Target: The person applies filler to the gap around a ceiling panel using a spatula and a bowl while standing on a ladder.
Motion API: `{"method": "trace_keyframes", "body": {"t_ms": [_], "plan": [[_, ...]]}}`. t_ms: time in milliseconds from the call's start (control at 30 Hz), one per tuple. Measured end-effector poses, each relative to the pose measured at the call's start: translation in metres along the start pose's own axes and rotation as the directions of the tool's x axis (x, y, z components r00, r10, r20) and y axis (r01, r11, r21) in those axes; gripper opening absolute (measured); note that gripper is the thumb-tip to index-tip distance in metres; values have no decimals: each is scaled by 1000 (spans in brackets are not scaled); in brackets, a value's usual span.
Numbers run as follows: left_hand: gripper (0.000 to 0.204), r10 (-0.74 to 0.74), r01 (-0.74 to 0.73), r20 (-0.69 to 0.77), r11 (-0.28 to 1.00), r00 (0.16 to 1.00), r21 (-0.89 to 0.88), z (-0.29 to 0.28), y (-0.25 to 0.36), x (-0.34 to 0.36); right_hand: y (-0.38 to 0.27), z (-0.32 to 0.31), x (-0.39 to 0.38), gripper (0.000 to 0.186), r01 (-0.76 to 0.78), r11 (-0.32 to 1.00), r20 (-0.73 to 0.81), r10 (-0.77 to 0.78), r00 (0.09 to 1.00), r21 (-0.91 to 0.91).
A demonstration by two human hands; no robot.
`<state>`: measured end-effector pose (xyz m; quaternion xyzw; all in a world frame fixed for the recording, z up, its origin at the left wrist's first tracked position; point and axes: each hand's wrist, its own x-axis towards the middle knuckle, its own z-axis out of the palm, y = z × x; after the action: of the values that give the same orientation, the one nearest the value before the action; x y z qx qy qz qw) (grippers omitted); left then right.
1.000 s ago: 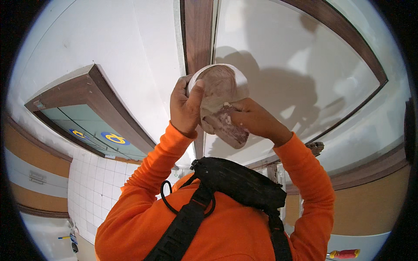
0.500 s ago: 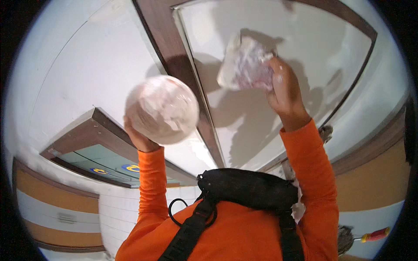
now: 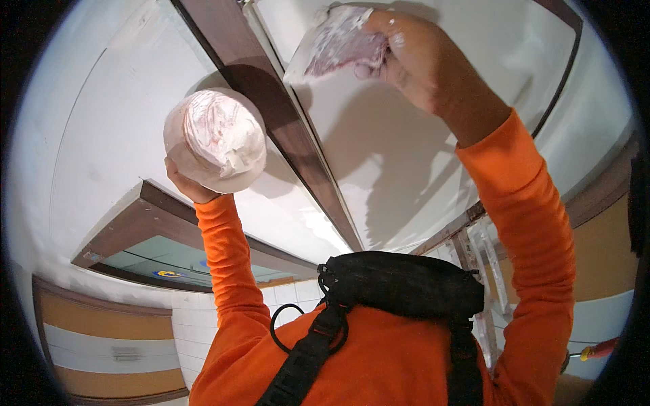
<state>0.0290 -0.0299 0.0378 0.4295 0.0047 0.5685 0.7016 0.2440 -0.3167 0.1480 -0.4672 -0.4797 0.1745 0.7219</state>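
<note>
My left hand [image 3: 186, 181] grips a round white bowl [image 3: 177, 145] from its lower left side, fingers partly hidden behind it. The bowl is tilted so its inside shows, with thick white putty [image 3: 220, 132] heaped and smeared in it. High up, my right hand [image 3: 423, 61] is closed on a flat putty scraper [image 3: 338, 44], thumb and fingers pinching its right edge. White paste coats much of the scraper. It lies close to a white panel [image 3: 399, 162]; whether it touches the panel I cannot tell.
A dark brown wooden strip [image 3: 298, 149] runs between the white panel and another white surface [image 3: 115, 101]. At lower left stands a brown frame [image 3: 145, 210] with glass. A screwdriver [image 3: 599, 350] with a red and yellow handle shows at lower right. A black pouch [image 3: 399, 284] hangs on my chest.
My right hand has moved up and slightly left with the scraper. My left hand has carried the bowl left and a little up, and more of the putty shows.
</note>
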Motion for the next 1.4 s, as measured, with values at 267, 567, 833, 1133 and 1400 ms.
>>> {"method": "trace_keyframes", "body": {"t_ms": [267, 567, 833, 1133, 1400], "plan": [[68, 6, -6, 5, 1000, 1000, -17, -6, 0, 5, 6, 7, 26, 24, 431, 767, 225, -368, 902, -475], [69, -7, 6, 76, 1000, 997, 12, -27, -2, 14, -41, 20, 34, 28, -219, 974, 166, 208, 964, 57], [68, -3, 9, 77, 997, 997, -82, -18, 2, 8, -15, 24, 46, 36, 12, 1000, -8, -12, 1000, -1], [69, -19, 26, 60, 992, 998, -119, -20, -1, 9, -24, 29, 127, 18, 202, 967, -41, -211, 977, -158], [70, -42, 52, 84, 992, 996, -118, -33, -4, 13, 6, 30, 73, 17, 247, 649, -53, -405, 913, -719]]}}
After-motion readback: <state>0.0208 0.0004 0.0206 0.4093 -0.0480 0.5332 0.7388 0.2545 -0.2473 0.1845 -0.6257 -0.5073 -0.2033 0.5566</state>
